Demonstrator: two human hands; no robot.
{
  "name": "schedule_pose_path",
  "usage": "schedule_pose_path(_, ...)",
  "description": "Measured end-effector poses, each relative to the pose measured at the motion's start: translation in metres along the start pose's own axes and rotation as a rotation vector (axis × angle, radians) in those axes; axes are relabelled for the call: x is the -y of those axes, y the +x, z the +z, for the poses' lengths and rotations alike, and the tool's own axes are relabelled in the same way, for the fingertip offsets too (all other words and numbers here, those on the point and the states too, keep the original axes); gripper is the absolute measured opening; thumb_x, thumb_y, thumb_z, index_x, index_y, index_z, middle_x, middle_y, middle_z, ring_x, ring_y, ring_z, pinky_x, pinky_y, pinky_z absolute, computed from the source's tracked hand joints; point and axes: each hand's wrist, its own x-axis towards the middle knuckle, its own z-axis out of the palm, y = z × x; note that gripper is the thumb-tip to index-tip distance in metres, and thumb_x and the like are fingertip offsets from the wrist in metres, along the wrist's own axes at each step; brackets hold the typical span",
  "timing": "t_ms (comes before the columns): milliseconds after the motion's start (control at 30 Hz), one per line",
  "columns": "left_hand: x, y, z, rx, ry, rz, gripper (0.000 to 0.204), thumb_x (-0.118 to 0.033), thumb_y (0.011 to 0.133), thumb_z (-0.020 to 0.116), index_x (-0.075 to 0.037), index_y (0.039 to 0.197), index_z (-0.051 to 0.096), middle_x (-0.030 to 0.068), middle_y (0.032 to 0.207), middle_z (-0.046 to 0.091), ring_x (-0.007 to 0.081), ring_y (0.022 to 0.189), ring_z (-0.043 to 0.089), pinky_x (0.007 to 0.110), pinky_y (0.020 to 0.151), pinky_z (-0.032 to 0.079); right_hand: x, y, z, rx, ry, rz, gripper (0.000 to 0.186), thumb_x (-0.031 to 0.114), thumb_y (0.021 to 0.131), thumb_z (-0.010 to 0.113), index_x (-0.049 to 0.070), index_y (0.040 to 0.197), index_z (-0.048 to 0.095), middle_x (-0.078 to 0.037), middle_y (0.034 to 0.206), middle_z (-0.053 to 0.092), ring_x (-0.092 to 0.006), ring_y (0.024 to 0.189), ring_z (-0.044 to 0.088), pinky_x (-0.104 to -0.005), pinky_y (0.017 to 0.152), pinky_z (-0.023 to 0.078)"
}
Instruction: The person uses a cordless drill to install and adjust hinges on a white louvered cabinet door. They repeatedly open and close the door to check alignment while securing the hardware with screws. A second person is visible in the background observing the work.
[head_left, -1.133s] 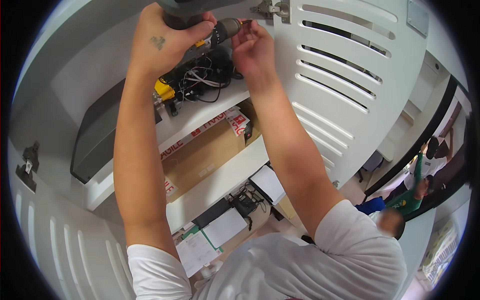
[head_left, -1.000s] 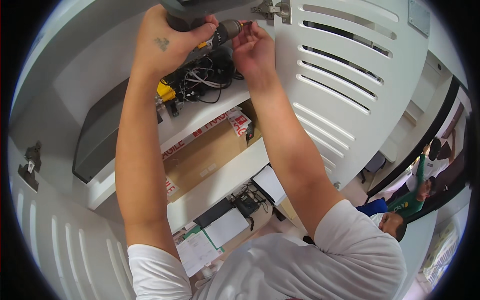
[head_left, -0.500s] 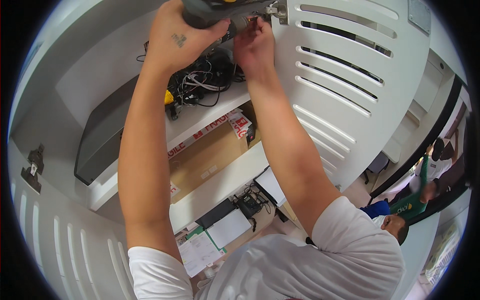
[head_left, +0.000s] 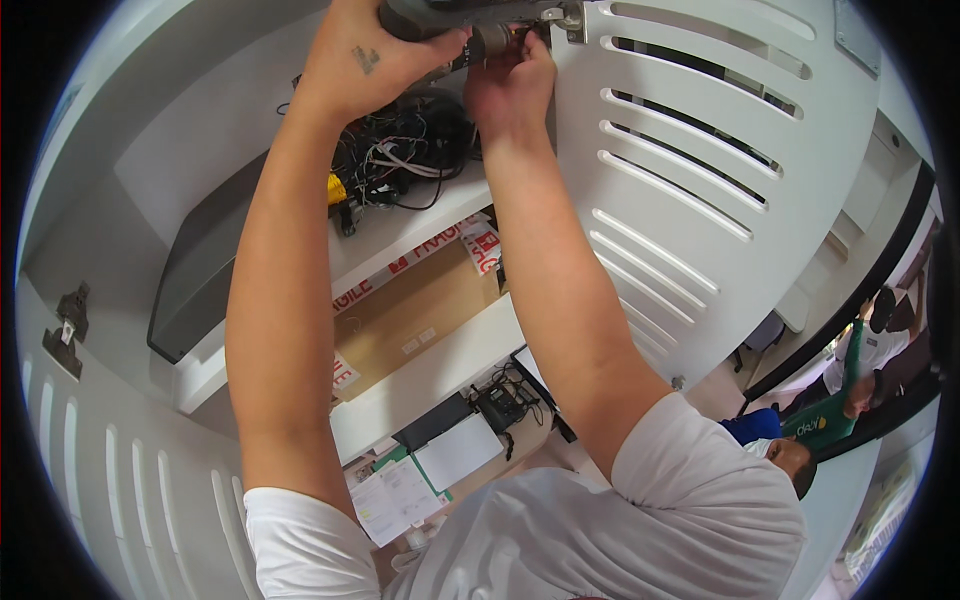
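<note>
At the top of the view my left hand is wrapped round a dark cordless drill, cut off by the upper edge. The drill's chuck points right, toward a metal hinge on a white slotted cabinet door. Just below the chuck is my right hand, its fingers curled and pinched close to the drill's tip. Whatever they grip there is too small and dark to name.
Behind my arms, a shelf carries tangled black cables and a dark grey case. Below lie a cardboard box with red-and-white tape, papers and a telephone. Another hinge is at left. People stand at right.
The view has shifted slightly, moving the door and hinge a little right in the picture. Both hands stay at the drill and hinge; the drill's body appears slightly tilted from before.
</note>
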Motion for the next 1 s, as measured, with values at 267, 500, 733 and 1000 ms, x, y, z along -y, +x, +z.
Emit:
schedule_pose_path(267,-0.003,0.011,-0.005,0.095,0.226,0.041,0.032,-0.018,0.072,0.083,0.003,0.093,0.072,0.0102,0.089,0.078,0.0159,0.079,0.071,0.033,0.075,0.058,0.004,0.008,-0.016,-0.048,-0.003,-0.026,0.021,0.022,0.109,0.053,0.010,0.100,0.068,-0.001,0.097,0.071,-0.0157,0.097,0.065,-0.0353,0.093,0.048)
schedule_pose_path(500,0.010,0.015,-0.006,0.097,0.146,0.217,0.032,-0.021,0.074,0.082,0.002,0.093,0.072,0.0109,0.085,0.077,0.0160,0.076,0.070,0.034,0.072,0.058,0.003,-0.021,-0.007,0.049,0.052,-0.039,0.018,0.012,0.106,0.058,0.000,0.119,0.063,-0.009,0.115,0.070,-0.0208,0.108,0.067,-0.0392,0.107,0.050)
schedule_pose_path(733,0.020,0.012,-0.005,0.083,0.096,0.240,0.032,-0.021,0.075,0.081,0.003,0.095,0.073,0.0108,0.084,0.076,0.0140,0.074,0.067,0.033,0.070,0.057,0.025,-0.102,-0.022,0.023,-0.638,-0.141,0.035,0.011,0.101,0.068,-0.005,0.132,0.064,-0.008,0.113,0.073,-0.0208,0.099,0.071,-0.0347,0.092,0.058)
schedule_pose_path(1000,0.014,0.014,-0.007,0.126,0.020,0.244,0.033,-0.022,0.074,0.081,0.004,0.094,0.073,0.0096,0.084,0.076,0.0126,0.074,0.066,0.032,0.068,0.056,0.027,-0.134,-0.061,0.428,-1.440,-0.765,0.015,0.001,0.092,0.070,-0.002,0.106,0.074,-0.012,0.100,0.073,-0.0198,0.082,0.071,-0.0312,0.077,0.056)
